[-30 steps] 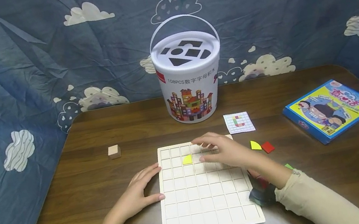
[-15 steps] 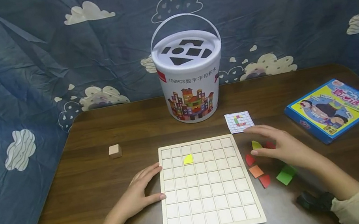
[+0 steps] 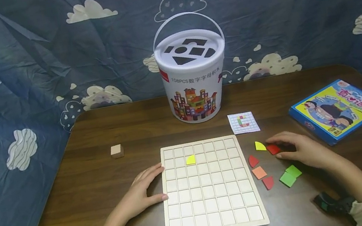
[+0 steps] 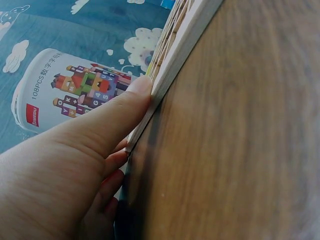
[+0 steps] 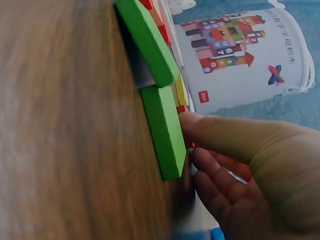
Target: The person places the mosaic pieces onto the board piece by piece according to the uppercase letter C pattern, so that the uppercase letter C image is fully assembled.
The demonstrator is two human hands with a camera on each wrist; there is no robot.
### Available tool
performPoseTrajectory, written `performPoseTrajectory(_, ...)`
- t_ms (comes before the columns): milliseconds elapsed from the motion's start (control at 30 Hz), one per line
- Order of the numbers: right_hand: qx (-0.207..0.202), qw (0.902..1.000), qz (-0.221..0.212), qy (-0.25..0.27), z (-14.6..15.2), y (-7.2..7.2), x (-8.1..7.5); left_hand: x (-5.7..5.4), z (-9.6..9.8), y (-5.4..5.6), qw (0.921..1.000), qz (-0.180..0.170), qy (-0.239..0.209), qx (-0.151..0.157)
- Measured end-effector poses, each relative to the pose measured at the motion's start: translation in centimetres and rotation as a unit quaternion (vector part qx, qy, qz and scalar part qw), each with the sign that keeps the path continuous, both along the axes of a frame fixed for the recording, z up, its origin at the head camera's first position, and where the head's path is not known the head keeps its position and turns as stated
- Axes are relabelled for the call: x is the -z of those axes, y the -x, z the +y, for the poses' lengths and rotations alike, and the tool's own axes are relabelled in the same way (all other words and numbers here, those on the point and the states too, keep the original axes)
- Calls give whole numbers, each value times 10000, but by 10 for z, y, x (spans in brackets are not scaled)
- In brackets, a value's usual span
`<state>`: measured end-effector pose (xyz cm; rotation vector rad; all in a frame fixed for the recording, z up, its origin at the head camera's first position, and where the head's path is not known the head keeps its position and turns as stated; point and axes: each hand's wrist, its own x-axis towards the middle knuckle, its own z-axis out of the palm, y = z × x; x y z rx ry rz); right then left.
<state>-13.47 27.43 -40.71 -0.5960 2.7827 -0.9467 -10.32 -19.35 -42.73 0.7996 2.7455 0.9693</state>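
A wooden grid board lies on the table, with one yellow quarter-round tile in a cell of its second row. My left hand rests at the board's left edge, its thumb and fingertips touching the rim; the left wrist view shows the thumb against that edge. Right of the board, my right hand pinches a red square tile between thumb and fingers, the tile still down at the table. Close by lie another yellow quarter-round tile and two green square tiles.
Two red quarter-round tiles and an orange square tile lie along the board's right edge. Behind stand a pattern card and a white bucket. A blue-yellow box lies right, a wooden cube left.
My right hand has moved from over the board rightward to the loose tiles and taken hold of the red square tile. My left hand has stayed at the board's edge.
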Motion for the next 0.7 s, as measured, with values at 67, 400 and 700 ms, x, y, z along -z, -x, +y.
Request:
performPoseTrajectory(67, 31, 9999, 85, -115, 0, 0, 0, 0, 0, 0, 10000, -5, -6, -3)
performPoseTrajectory(400, 8, 9985, 220, -497, -4, 3, -10, 0, 0, -1, 10000, -8, -15, 7)
performPoseTrajectory(700, -12, 9991, 413, -137, -41, 6, -39, 2, 0, 0, 10000, -14, 14, -8)
